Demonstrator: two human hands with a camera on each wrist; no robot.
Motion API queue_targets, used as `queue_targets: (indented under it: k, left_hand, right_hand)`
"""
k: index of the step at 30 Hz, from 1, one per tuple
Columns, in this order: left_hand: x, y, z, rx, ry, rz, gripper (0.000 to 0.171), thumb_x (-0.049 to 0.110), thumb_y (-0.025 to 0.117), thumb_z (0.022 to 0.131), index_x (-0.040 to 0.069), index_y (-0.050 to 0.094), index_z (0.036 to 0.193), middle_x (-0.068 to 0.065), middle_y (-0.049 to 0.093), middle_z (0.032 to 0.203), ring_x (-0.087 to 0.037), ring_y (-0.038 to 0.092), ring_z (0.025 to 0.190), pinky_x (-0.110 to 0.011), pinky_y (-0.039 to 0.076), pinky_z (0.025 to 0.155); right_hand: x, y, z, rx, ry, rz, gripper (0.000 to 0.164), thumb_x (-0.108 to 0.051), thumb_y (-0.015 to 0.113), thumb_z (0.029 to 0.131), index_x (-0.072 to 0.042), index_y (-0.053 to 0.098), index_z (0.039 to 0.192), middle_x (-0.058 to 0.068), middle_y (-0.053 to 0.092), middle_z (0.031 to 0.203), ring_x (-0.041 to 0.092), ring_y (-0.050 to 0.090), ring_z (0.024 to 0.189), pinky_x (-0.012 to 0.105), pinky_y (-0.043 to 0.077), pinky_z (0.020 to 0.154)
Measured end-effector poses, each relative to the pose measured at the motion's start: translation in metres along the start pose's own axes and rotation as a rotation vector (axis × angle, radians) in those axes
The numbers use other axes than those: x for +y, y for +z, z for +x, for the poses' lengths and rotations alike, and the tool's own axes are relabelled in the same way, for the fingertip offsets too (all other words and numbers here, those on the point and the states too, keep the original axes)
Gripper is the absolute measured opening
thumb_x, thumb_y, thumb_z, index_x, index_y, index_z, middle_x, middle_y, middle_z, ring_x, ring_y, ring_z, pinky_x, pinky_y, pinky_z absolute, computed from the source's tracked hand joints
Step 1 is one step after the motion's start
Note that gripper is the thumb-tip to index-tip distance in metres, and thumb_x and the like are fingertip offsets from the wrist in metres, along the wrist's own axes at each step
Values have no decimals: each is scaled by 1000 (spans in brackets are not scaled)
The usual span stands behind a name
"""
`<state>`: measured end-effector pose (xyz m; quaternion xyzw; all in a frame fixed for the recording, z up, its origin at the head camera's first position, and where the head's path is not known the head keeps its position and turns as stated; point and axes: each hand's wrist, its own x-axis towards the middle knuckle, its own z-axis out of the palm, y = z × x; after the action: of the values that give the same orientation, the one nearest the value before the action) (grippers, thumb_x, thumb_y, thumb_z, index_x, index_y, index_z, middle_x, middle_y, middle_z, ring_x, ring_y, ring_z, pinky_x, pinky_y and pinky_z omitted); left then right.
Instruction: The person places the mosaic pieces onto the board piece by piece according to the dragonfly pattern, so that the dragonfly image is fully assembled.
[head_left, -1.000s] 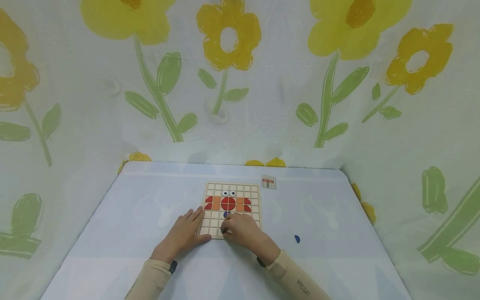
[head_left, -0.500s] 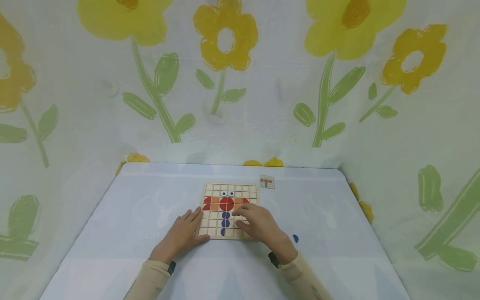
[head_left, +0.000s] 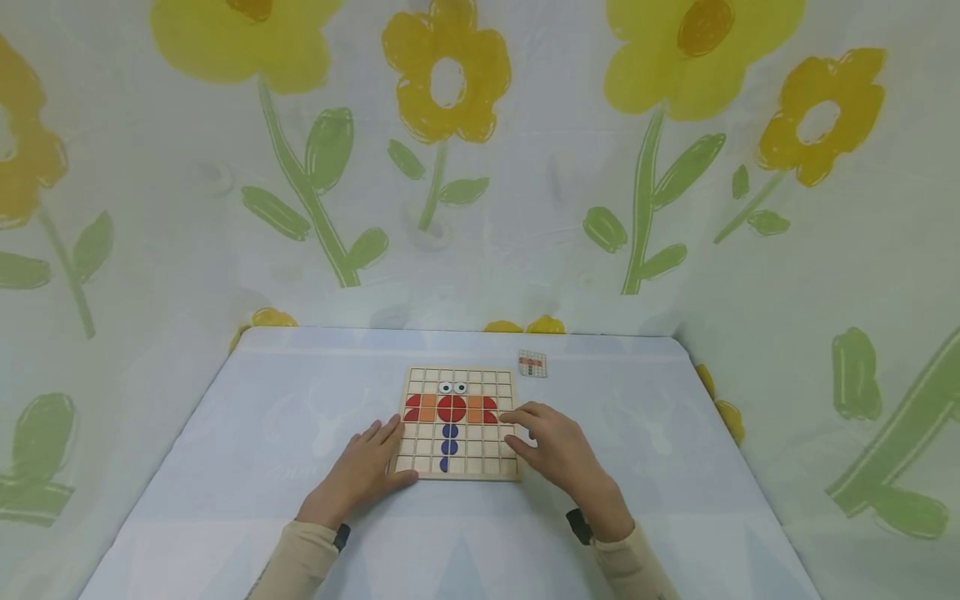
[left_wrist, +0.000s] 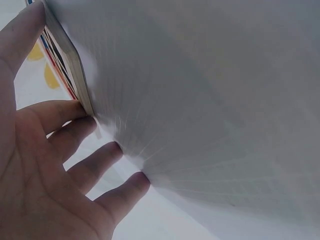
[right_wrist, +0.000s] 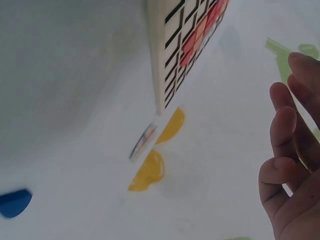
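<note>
My left hand (head_left: 358, 477) rests with spread fingers against the left edge and front left corner of a wooden grid board (head_left: 480, 477). In the board lie red pieces (head_left: 452, 408), orange squares (head_left: 475, 408), two eye pieces (head_left: 453, 388) and a column of blue half-circle pieces (head_left: 450, 447). A single blue half-circle (head_left: 444, 464) lies at that column's near end. My right hand (head_left: 558, 446) hovers at the board's right edge, fingers loosely bent and holding nothing. A loose blue half-circle (right_wrist: 15, 202) lies on the table in the right wrist view; the right hand or wrist hides it from the head view.
A small picture card (head_left: 532, 363) with a similar grid pattern lies behind the board's right corner. The pale table (head_left: 300, 375) is bounded behind and at the sides by a flower-printed cloth (head_left: 540, 250).
My right hand has let go of a blue half-circle at the grid's near end and moved right off the board, over the loose piece. The left hand has stayed in place.
</note>
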<state>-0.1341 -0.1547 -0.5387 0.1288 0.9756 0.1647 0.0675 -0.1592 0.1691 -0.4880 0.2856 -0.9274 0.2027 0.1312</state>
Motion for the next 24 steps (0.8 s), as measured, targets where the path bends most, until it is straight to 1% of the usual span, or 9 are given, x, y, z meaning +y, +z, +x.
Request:
queue_targets:
  k: [3, 7, 10, 15, 24]
  left_hand:
    - [0, -1, 0, -1, 0, -7, 93, 54, 73, 88, 0, 37, 155, -17, 32, 163, -46, 29, 147, -64, 28, 116]
    - [1, -1, 0, -6, -3, -3, 93, 55, 72, 89, 0, 37, 155, -16, 31, 163, -46, 28, 147, -64, 28, 117]
    - [1, -1, 0, -7, -3, 2, 93, 55, 72, 89, 0, 36, 156, -16, 31, 163, -46, 28, 147, -64, 28, 117]
    - [2, -1, -1, -8, -2, -12, 94, 54, 74, 88, 0, 37, 155, -16, 32, 163, -46, 29, 147, -65, 28, 116]
    - [3, -4, -1, -7, 0, 0, 93, 54, 73, 89, 0, 37, 155, -17, 31, 163, -46, 29, 147, -65, 28, 116]
  right_hand:
    - [7, -4, -8, 17, 15, 2, 35, -21, 86, 84, -24, 75, 117, -12, 70, 108, 8, 63, 83, 21, 56, 69]
    - [18, -6, -18, 17, 47, -8, 35, -21, 85, 85, -25, 75, 118, -12, 69, 108, 5, 58, 76, 19, 51, 63]
    - [28, -7, -25, 5, 83, -20, 35, -22, 85, 85, -25, 75, 118, -13, 68, 109, 5, 55, 75, 18, 48, 61]
    - [43, -12, -40, -4, 144, -13, 36, -21, 86, 83, -24, 75, 117, -12, 68, 108, 8, 56, 74, 19, 46, 59]
    - [66, -21, -67, 28, 195, -1, 43, -16, 88, 80, -21, 73, 120, -10, 68, 110, 9, 55, 77, 19, 45, 57]
